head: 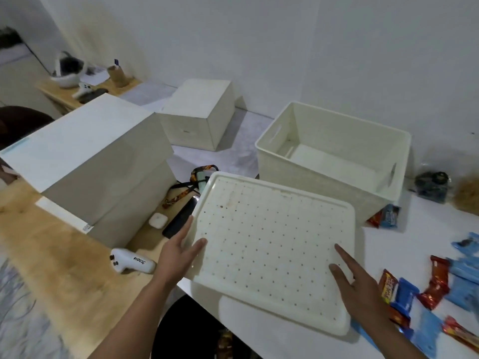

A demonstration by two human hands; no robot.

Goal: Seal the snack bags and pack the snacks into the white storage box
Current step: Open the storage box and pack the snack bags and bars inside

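Observation:
The white storage box (321, 174) stands open and empty at the back right of the white table. Its white lid (272, 244), dotted with small holes, lies upturned in front of it. My left hand (178, 257) grips the lid's left edge, thumb on top. My right hand (355, 278) rests flat on the lid's right side with fingers spread. Red and blue snack packets (425, 288) lie scattered on the table to the right. Two more packets (386, 216) sit against the box's front right corner.
A large white box (103, 161) and a smaller one (199, 115) stand to the left and behind. A phone (181, 218), a small white case (157, 220), a lanyard (191, 187) and a white controller (132, 263) lie near the lid's left side. A dark bag (431, 186) sits far right.

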